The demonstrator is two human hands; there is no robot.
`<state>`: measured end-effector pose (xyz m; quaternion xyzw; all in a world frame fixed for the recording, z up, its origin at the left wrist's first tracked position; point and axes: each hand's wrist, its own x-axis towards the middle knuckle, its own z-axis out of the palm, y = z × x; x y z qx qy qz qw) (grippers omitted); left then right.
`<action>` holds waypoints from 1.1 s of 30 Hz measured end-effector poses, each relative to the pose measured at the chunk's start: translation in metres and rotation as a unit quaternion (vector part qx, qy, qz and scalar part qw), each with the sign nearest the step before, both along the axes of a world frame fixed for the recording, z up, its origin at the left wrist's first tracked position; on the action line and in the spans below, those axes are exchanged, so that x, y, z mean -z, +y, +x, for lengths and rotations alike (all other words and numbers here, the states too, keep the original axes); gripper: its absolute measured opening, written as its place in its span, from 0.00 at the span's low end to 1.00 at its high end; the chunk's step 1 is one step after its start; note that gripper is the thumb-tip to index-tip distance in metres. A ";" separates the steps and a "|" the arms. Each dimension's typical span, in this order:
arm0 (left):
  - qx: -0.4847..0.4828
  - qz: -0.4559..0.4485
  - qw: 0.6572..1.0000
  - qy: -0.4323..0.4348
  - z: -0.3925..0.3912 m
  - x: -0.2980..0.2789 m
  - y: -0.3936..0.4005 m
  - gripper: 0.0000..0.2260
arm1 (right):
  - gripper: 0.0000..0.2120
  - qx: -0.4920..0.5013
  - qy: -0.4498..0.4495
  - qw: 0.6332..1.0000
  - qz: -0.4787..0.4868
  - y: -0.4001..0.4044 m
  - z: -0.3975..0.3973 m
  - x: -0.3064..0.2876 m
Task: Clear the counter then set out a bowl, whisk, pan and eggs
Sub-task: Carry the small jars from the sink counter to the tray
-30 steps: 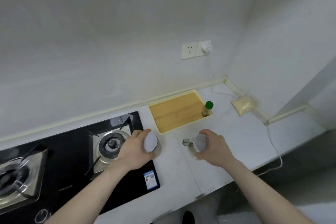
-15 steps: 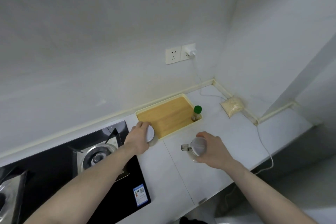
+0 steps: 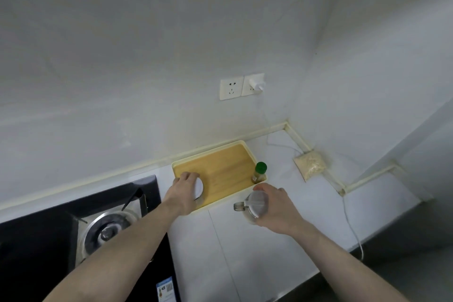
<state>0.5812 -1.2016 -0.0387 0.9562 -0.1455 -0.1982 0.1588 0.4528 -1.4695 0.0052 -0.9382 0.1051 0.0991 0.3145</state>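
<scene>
Counter (image 3: 282, 247) below, left hand (image 3: 182, 191) grips one white-lidded jar (image 3: 199, 187), right hand (image 3: 277, 206) another (image 3: 256, 205).

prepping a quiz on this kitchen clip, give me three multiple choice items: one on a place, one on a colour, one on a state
1. Where does the small bottle stand?
A. in the tray's right corner
B. on the stove
C. beside the rice bag

2. What colour is the bottle's cap?
A. red
B. green
C. white

3. What is the left hand doing?
A. resting flat on the stove
B. hanging idle
C. gripping a white-lidded jar over the tray

Answers:
1 A: it stands on the wooden tray at its right corner.
2 B: the cap is plainly green.
3 C: its fingers curl round the jar above the tray's left end; the right hand grips a spouted dispenser.
</scene>
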 end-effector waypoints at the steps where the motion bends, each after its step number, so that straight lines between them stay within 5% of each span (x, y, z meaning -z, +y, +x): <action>1: -0.003 0.000 1.000 0.002 0.003 0.004 -0.003 0.35 | 0.33 -0.009 0.002 1.000 -0.002 -0.003 0.005 -0.003; 22: -0.071 0.010 0.997 0.005 -0.031 0.022 0.005 0.40 | 0.34 -0.211 0.042 0.974 -0.068 0.008 0.112 0.017; 33: -0.090 0.061 0.992 0.065 -0.063 0.012 0.000 0.43 | 0.38 -0.080 0.068 0.994 -0.027 0.041 0.159 0.040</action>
